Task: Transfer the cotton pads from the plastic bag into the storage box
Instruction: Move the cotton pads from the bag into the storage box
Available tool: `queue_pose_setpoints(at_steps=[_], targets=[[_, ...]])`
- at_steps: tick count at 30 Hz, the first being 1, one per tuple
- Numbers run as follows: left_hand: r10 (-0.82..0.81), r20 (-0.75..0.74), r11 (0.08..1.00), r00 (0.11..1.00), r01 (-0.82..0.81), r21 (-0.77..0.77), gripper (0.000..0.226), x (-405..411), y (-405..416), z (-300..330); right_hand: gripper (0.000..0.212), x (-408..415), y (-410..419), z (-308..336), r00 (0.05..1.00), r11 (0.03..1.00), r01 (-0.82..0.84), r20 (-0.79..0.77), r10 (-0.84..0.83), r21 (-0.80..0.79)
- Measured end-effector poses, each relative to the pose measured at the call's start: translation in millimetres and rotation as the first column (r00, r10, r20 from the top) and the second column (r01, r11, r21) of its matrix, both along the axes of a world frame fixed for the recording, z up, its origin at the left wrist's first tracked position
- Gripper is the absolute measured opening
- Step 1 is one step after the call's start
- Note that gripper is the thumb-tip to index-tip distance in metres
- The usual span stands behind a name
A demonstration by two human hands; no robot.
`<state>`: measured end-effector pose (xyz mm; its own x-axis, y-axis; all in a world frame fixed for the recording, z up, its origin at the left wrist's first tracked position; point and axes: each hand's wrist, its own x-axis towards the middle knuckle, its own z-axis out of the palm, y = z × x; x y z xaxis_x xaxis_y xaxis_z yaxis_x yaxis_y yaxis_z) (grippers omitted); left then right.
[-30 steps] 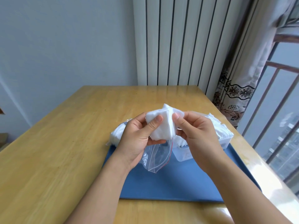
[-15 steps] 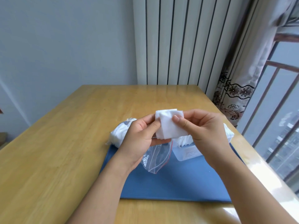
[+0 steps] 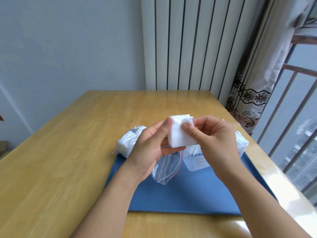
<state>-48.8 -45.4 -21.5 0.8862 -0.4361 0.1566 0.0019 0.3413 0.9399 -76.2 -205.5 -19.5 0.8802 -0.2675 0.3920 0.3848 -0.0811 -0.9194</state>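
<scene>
Squared up since a moment ago, the stack of cotton pads [image 3: 180, 133] sits pinched between the left hand [image 3: 151, 145] and the right hand [image 3: 214, 140], held above the empty plastic bag [image 3: 167, 166] and the pad-filled storage box [image 3: 199, 162] on the blue mat [image 3: 188, 194].

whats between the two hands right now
A stack of cotton pads, pinched by the left hand and right hand; seen in the head view.
</scene>
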Motion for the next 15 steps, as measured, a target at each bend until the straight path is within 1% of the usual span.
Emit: queue_pose_setpoints(at_steps=[2,3,6,7,9,11,13,15], targets=[[0.029,0.071,0.998,0.997,-0.032,0.052,0.030,-0.7,-2.3,-2.0,0.013,0.0,-0.3,-0.7,1.000,1.000,0.022,0.006,-0.022,-0.011],[0.055,0.092,0.996,0.994,-0.061,0.065,0.027,-1.0,-3.6,-3.5,0.016,0.2,0.4,-1.3,0.999,0.999,0.041,0.021,-0.041,-0.032],[0.082,0.097,0.995,0.992,-0.087,0.047,0.027,-2.4,-6.8,-6.4,0.040,0.3,3.0,-3.7,0.990,0.981,0.136,0.041,-0.131,-0.139],[0.077,0.103,0.996,0.992,-0.082,0.046,0.027,-3.0,-7.5,-5.9,0.046,0.1,3.9,-4.5,0.990,0.976,0.137,0.036,-0.133,-0.171],[0.028,0.130,0.998,0.991,-0.035,0.056,0.029,-5.5,-10.2,-4.8,0.052,-0.4,6.9,-6.0,0.998,0.972,0.066,0.014,-0.064,-0.223],[-0.072,0.153,0.996,0.986,0.064,0.057,0.033,-11.1,-15.1,-4.8,0.059,-0.7,11.1,-9.2,0.999,0.971,-0.033,-0.026,0.028,-0.235],[-0.140,0.163,0.989,0.977,0.130,0.071,0.038,-16.3,-19.8,-5.9,0.059,-2.1,14.5,-11.4,0.994,0.973,-0.108,-0.048,0.101,-0.202],[-0.147,0.192,0.985,0.970,0.126,0.119,0.039,-17.8,-22.8,-10.1,0.055,-3.8,15.5,-10.4,0.987,0.979,-0.152,-0.078,0.143,-0.137]])
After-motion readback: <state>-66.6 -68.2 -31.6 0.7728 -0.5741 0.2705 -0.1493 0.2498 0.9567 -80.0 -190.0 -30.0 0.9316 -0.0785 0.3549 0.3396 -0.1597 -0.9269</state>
